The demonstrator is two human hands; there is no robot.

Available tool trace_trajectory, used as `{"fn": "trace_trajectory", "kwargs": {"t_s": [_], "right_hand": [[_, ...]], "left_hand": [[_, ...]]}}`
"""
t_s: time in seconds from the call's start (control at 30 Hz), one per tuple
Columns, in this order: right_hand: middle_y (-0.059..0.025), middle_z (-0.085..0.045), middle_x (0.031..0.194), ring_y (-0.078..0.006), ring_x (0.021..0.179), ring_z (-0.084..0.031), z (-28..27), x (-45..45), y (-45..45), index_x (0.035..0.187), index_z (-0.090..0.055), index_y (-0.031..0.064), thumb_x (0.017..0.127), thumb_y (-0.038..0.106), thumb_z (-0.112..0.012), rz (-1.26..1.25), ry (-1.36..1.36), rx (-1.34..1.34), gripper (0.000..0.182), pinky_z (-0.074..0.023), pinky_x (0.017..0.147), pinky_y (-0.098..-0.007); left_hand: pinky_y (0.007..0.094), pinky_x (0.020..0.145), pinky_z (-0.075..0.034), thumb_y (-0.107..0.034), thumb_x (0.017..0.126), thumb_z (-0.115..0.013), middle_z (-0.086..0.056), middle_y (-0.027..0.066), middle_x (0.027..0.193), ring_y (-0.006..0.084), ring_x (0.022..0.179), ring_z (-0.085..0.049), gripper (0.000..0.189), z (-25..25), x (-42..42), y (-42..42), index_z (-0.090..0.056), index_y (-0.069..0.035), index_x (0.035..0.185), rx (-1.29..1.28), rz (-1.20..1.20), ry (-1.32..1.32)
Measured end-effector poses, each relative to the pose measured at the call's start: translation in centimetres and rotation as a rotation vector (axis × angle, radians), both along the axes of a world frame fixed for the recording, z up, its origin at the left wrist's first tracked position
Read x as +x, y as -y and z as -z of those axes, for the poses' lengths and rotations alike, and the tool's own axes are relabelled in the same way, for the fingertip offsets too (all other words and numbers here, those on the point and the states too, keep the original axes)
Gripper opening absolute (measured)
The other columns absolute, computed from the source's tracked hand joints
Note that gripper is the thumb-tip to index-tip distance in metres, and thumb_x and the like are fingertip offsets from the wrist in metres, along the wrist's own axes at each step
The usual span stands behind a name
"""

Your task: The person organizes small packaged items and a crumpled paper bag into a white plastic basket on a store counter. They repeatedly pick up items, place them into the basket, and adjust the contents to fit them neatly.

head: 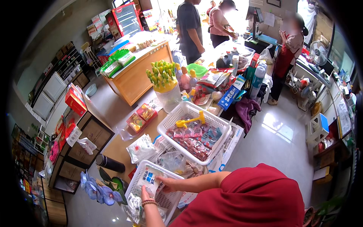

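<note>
A white plastic packet [148, 179] with blue and black writing lies within a white perforated plastic basket [175, 195], between my two hands. My right hand [166, 184] grips its right edge, fingers partly hidden behind it. At its lower edge is my left hand [145, 195], with a beaded bracelet on the wrist; the thumb side rests along the packet. More crumpled clear and white packets [133, 206] sit in the near end of the basket. Just beyond the basket are a clear plastic bag [171, 160] and a stack of white packets [141, 148].
A larger white basket [163, 126] holds several small packs and a yellow plastic tool [190, 120]. A black flask [110, 163] and blue artificial orchids [99, 190] stand at the left. Farther back are a wooden counter [139, 76], goods on a table, and several people [190, 34].
</note>
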State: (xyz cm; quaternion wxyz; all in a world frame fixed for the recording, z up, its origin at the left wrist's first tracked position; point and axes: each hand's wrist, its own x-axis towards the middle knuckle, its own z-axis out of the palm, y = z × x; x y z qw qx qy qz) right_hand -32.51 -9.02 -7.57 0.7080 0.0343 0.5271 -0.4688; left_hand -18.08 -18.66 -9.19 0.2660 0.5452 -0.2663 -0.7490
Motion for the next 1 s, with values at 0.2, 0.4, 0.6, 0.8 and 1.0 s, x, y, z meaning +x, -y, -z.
{"fn": "trace_trajectory", "kwargs": {"t_s": [0.2,0.4,0.6,0.8,1.0], "right_hand": [[-0.0233,-0.053,0.115,-0.0322,0.104,-0.054,0.3,0.7,0.0,0.125,-0.046,0.0029,0.064,0.073,-0.060,0.061,0.055,-0.027,0.094,-0.0427,0.091,-0.0408],[-0.0155,-0.061,0.095,-0.0245,0.079,-0.058,1.0,1.5,0.6,0.112,-0.055,0.0078,0.065,0.072,-0.059,0.113,0.032,-0.016,0.080,-0.0467,0.073,-0.0337],[-0.0070,-0.061,0.081,-0.0175,0.061,-0.051,0.5,1.8,0.3,0.102,-0.060,0.0111,0.067,0.074,-0.055,0.071,0.007,-0.042,0.072,-0.0414,0.057,-0.0276],[-0.0087,-0.055,0.108,-0.0190,0.085,-0.056,0.1,2.3,0.5,0.114,-0.055,0.0081,0.067,0.069,-0.060,0.191,0.047,-0.015,0.078,-0.0465,0.077,-0.0311],[-0.0075,-0.052,0.109,-0.0191,0.090,-0.055,-0.2,2.0,0.7,0.116,-0.052,0.0066,0.072,0.057,-0.065,0.317,0.148,-0.070,0.068,-0.0468,0.078,-0.0323]], "left_hand": [[0.0410,0.092,-0.041,-0.041,0.081,-0.059,-0.057,0.0085,0.118,0.0257,0.106,-0.055,0.055,-2.6,-0.2,-1.1,-0.051,-0.006,0.122,-0.022,0.021,-0.156],[0.0427,0.093,-0.041,-0.037,0.081,-0.058,-0.057,0.0099,0.119,0.0278,0.108,-0.054,0.053,-4.5,-0.7,-1.4,-0.051,-0.006,0.123,-0.004,-0.009,-0.215],[0.0431,0.093,-0.042,-0.030,0.080,-0.060,-0.057,0.0105,0.118,0.0289,0.106,-0.055,0.051,-4.7,-0.4,-1.2,-0.050,-0.004,0.123,0.018,-0.005,-0.239],[0.0423,0.087,-0.046,-0.029,0.080,-0.066,-0.058,0.0107,0.116,0.0272,0.102,-0.058,0.051,-4.0,0.2,-0.9,-0.051,-0.003,0.121,-0.012,0.024,-0.234],[0.0440,0.082,-0.049,-0.016,0.076,-0.070,-0.057,0.0165,0.113,0.0294,0.097,-0.059,0.058,-6.1,-0.8,-2.0,-0.041,0.001,0.123,-0.136,-0.055,-0.104]]}}
